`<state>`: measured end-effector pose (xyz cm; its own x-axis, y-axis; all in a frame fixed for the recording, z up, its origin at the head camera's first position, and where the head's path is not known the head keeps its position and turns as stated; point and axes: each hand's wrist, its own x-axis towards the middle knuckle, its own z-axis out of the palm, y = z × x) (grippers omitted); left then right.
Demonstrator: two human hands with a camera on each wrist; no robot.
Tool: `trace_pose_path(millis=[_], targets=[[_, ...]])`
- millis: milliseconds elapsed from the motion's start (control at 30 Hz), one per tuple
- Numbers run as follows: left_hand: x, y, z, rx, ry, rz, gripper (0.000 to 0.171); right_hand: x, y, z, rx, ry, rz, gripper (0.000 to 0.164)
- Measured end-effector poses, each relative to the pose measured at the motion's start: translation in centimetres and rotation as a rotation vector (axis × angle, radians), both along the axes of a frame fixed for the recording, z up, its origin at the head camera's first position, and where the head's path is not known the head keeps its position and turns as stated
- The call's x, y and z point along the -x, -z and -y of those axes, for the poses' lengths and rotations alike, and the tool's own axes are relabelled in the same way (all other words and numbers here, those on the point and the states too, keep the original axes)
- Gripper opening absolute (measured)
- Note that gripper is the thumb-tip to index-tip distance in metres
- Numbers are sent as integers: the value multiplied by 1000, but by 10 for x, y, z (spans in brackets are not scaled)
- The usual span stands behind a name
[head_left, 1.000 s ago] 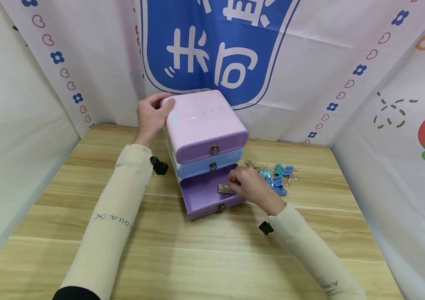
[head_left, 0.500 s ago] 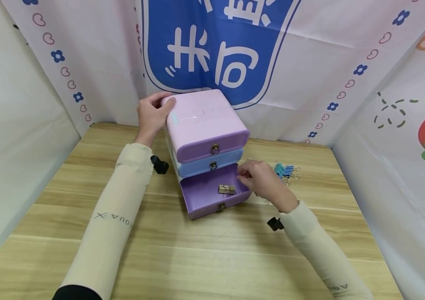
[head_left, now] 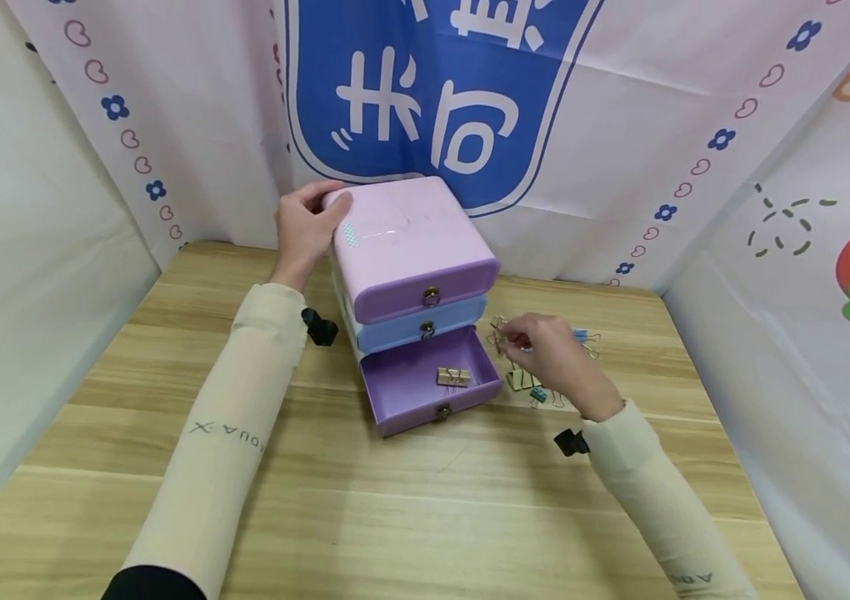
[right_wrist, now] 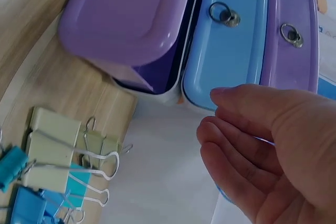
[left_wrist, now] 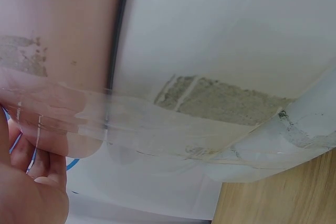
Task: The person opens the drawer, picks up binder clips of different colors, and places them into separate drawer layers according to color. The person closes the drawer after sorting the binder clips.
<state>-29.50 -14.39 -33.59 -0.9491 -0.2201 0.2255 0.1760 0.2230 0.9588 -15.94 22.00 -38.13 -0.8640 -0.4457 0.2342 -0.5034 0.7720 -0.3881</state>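
A small chest with a pink top point(head_left: 413, 229) stands on the table, its low purple drawer point(head_left: 398, 404) pulled out. Inside that drawer lies a gold binder clip point(head_left: 453, 377). My left hand point(head_left: 303, 233) grips the chest's rear left corner, thumb on top and fingers curled behind, also seen in the left wrist view. My right hand point(head_left: 552, 358) hovers right of the drawer, over loose binder clips. In the right wrist view its fingers point(right_wrist: 231, 166) are loosely bent with nothing between them. A large gold binder clip point(right_wrist: 52, 140) lies among the pile below.
Blue and teal binder clips point(right_wrist: 29, 203) lie in the pile, partly hidden by my right hand in the head view. The blue middle drawer point(head_left: 425, 325) is closed. A printed cloth point(head_left: 582, 167) hangs right behind the chest.
My right hand has moved right, out of the open drawer, to above the loose clips. The gold binder clip stays in the drawer. My left hand keeps its hold on the chest.
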Motion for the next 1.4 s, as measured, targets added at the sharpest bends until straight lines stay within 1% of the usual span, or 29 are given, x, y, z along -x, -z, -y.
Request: trace_pose_path(millis=[100, 300, 400, 533, 633, 767, 1000, 1200, 1400], targets=[[0, 0, 0, -1, -1, 0, 38, 0, 1, -5, -16, 14, 8, 17], [2, 1, 0, -4, 1, -4, 39, 0, 3, -14, -61, 33, 2, 12], [2, 1, 0, -5, 2, -6, 39, 1, 5, -19, -76, 48, 18, 13], [1, 0, 1, -9, 5, -4, 37, 1, 8, -24, -76, 77, 54, 16], [1, 0, 1, -13, 8, -2, 37, 2, 11, -27, -83, 90, 64, 18], [1, -1, 1, -18, 9, 0, 37, 3, 15, -32, -93, 96, 75, 20], [1, 1, 2, -16, 0, -4, 38, 4, 22, -34, -112, 109, 144, 29], [1, 1, 1, -14, 2, -9, 38, 8, 31, -36, -131, 111, 132, 30], [0, 0, 0, -11, -1, 8, 39, 14, 37, -36, -141, 105, 126, 28]])
